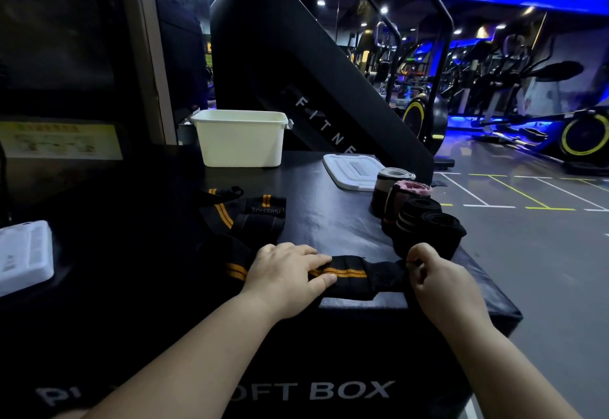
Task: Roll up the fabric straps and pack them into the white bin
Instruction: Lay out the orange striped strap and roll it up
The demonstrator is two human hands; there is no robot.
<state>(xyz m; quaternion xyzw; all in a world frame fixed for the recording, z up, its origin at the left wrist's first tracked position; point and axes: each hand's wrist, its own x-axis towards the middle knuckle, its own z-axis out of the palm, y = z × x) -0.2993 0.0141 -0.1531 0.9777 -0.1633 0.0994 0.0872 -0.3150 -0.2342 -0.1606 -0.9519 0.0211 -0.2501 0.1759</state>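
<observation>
Head view: left hand flat on our orange-striped strap at the soft box's near edge, right hand pinching its end; limp, light cloth, we judge, best rolled from there.

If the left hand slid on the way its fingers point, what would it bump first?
Probably the right hand, which pinches the end of the orange-striped strap that the left hand presses.
</observation>
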